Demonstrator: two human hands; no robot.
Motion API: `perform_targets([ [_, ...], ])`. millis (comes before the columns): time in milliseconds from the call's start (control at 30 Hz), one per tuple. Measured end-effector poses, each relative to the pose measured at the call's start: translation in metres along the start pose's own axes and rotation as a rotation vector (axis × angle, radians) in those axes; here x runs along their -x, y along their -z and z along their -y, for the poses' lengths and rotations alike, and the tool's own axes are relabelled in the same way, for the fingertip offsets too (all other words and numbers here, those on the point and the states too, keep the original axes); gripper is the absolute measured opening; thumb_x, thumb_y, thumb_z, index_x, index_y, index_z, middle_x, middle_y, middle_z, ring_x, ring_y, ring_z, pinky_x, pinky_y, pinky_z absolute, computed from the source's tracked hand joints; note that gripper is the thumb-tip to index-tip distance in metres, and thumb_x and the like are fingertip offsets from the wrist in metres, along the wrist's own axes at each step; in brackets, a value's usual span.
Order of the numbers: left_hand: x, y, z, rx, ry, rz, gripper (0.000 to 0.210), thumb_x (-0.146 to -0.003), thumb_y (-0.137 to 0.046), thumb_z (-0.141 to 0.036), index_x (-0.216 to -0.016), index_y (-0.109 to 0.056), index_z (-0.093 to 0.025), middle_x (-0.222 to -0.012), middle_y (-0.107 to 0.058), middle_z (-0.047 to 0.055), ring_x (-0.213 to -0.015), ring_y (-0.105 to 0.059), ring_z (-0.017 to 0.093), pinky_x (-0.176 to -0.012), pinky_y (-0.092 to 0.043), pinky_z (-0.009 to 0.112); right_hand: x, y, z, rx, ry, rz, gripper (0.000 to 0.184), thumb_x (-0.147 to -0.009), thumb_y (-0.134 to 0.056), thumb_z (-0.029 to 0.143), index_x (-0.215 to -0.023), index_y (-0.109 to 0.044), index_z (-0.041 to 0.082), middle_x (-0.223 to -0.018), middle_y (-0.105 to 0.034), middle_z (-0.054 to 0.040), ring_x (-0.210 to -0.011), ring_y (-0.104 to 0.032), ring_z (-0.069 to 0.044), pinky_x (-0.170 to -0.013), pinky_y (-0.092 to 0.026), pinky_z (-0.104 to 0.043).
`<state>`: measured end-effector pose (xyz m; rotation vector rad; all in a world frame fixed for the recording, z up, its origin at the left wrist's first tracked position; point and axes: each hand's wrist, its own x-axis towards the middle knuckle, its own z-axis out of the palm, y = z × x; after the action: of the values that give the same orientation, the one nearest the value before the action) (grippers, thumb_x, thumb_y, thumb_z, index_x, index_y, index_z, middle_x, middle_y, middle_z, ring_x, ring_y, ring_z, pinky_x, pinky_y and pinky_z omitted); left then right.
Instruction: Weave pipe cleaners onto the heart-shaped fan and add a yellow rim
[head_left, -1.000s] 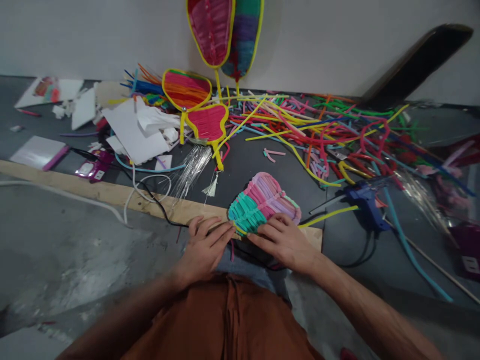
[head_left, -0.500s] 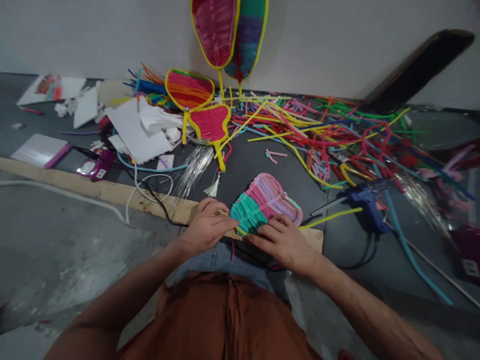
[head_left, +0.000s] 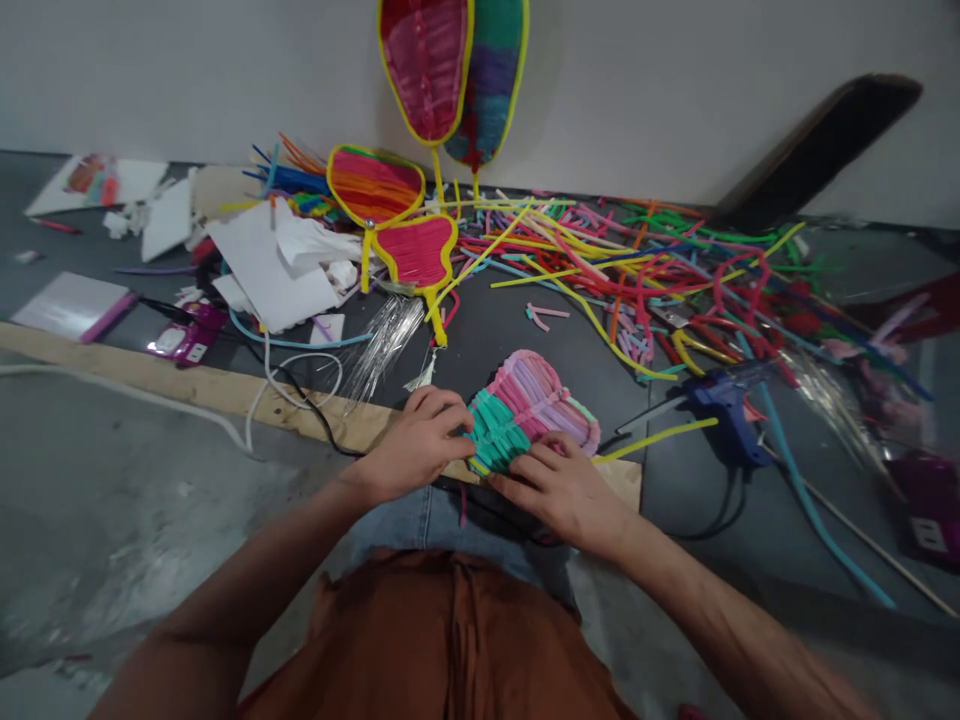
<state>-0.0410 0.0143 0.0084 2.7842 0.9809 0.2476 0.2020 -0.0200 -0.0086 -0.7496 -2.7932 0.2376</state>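
Observation:
A padded piece made of pipe cleaners, teal at the left and pink and lilac at the right, lies at the table's front edge. A yellow pipe cleaner shows along its lower edge and sticks out to the right. At the teal end, my left hand is closed, fingertips pinching the corner. My right hand curls its fingers over the lower edge, with the thumb underneath near the yellow strand. The fingertips are partly hidden, so their exact hold is unclear.
Behind lies a tangle of coloured pipe cleaners. A blue glue gun is at the right. Yellow-edged butterfly wings and silver tinsel stand beyond my left hand. White paper, cables and a purple power strip lie left.
My left fingers have curled in more tightly at the teal corner. My right hand holds nearly the same place. The whole view has shifted slightly.

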Motion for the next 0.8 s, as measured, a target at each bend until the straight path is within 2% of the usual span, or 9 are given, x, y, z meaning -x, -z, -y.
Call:
perform_targets([
  [200,0.0,0.0,-0.001,0.001,-0.023,-0.005,0.016,-0.083,-0.058,-0.018,-0.086,-0.068,-0.03,-0.095,-0.063,0.001,-0.104,-0.044,0.022,-0.092,-0.029,0.042,0.005,0.01,-0.004,0.033,-0.006,-0.046,0.023,-0.091,-0.05,0.019,-0.112,-0.06,0.023,-0.087,-0.064,-0.0043,-0.082,-0.05,-0.019,-0.081,-0.031,-0.04],
  [467,0.004,-0.003,0.001,0.035,-0.028,-0.008,0.017,-0.084,-0.056,-0.017,-0.087,-0.067,-0.029,-0.092,-0.065,0.0,-0.102,-0.046,0.021,-0.091,-0.031,0.041,0.007,0.006,-0.011,0.006,-0.016,-0.074,0.02,-0.091,-0.051,0.021,-0.108,-0.062,0.026,-0.086,-0.064,-0.0026,-0.084,-0.048,-0.019,-0.081,-0.029,-0.039],
  [700,0.003,0.0,-0.001,0.052,-0.057,0.011,0.017,-0.087,-0.052,-0.016,-0.088,-0.066,-0.026,-0.088,-0.067,0.0,-0.103,-0.047,0.02,-0.093,-0.03,0.041,0.002,0.006,-0.007,-0.038,0.015,-0.003,0.028,-0.092,-0.048,0.023,-0.119,-0.056,0.027,-0.085,-0.062,-0.0029,-0.084,-0.048,-0.018,-0.081,-0.03,-0.039],
  [800,0.004,-0.001,0.0,0.04,-0.092,-0.015,0.016,-0.087,-0.053,-0.017,-0.089,-0.065,-0.026,-0.085,-0.067,-0.001,-0.102,-0.047,0.02,-0.093,-0.031,0.041,0.003,0.007,-0.008,-0.01,0.001,0.002,0.029,-0.092,-0.049,0.023,-0.12,-0.056,0.029,-0.084,-0.06,-0.0026,-0.081,-0.047,-0.018,-0.08,-0.029,-0.04],
])
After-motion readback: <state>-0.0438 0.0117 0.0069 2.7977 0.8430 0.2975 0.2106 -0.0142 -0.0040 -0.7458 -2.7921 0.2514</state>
